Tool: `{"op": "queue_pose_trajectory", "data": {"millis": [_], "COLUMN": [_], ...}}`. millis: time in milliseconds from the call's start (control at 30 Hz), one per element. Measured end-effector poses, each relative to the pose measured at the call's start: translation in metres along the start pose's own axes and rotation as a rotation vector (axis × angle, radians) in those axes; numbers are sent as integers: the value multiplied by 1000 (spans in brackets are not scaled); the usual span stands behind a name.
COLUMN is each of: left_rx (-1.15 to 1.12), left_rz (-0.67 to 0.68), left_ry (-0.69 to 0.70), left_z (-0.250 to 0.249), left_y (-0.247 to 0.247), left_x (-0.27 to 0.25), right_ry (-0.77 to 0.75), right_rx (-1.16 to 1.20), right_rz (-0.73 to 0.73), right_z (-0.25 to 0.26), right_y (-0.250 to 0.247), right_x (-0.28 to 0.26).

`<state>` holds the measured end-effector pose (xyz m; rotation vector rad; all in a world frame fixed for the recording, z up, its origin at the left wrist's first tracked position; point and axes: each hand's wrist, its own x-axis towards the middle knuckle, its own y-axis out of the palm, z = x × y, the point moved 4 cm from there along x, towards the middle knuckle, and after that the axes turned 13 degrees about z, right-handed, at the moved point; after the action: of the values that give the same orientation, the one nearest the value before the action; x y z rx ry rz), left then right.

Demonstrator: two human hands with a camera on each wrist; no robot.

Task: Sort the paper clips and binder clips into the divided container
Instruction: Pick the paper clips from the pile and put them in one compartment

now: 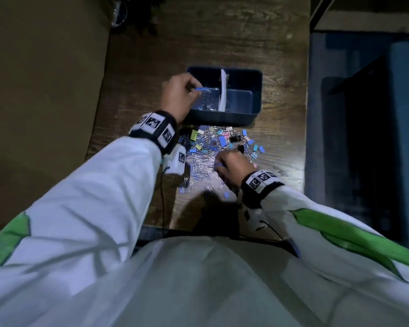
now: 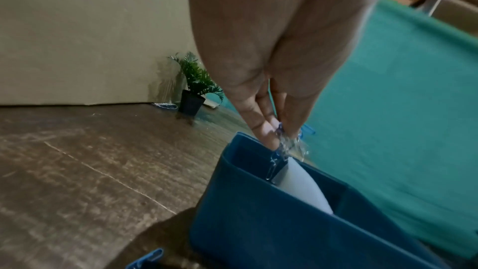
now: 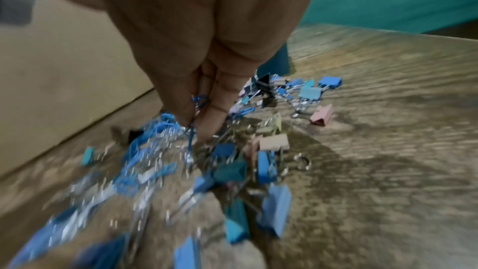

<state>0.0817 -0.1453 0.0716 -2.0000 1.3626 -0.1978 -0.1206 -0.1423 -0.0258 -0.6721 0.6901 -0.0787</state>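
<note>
A dark blue container (image 1: 256,95) with a white divider (image 1: 223,90) stands on the wooden table. Paper clips (image 1: 204,107) lie in its left compartment. My left hand (image 1: 182,93) hovers over that compartment and pinches a small bunch of blue and silver paper clips (image 2: 287,142) at its fingertips. A mixed pile of paper clips and coloured binder clips (image 1: 213,147) lies in front of the container. My right hand (image 1: 229,166) is down on the pile and pinches blue paper clips (image 3: 194,122) between thumb and fingers.
A small potted plant (image 2: 194,89) stands at the table's far left corner by the beige wall. The table's right edge (image 1: 306,114) borders a blue-green surface. Loose binder clips (image 3: 320,114) lie scattered to the right of the pile.
</note>
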Motion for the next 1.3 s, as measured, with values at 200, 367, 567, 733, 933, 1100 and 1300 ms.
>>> {"op": "queue_pose_trajectory", "data": {"millis": [200,367,567,733,933,1100,1300], "left_rx": [124,145,384,328,489,403,273], "left_rz": [59,281,472,349,366,287,220], "left_ry": [24,-141,-239,-120,-240,-162,-140], "left_z": [14,77,135,110,102,97,111], "left_y": [13,42,95,101,97,108,99], "left_x": [-18,-103,-147,-128,-118,-119,-114], "right_ry": [-62,-128,-1,-100,0,-79,-20], "right_rx": [411,591,127,-158,-385,-403,-316], "right_rz": [-177,-407,-311,-2,139,3,87], "right_z": [7,41,54,28,-33,-21,32], "right_y": [-63,-138,-142,-41,7,3,29], "right_x": [-15,26,53,4,-21,-21,7]}}
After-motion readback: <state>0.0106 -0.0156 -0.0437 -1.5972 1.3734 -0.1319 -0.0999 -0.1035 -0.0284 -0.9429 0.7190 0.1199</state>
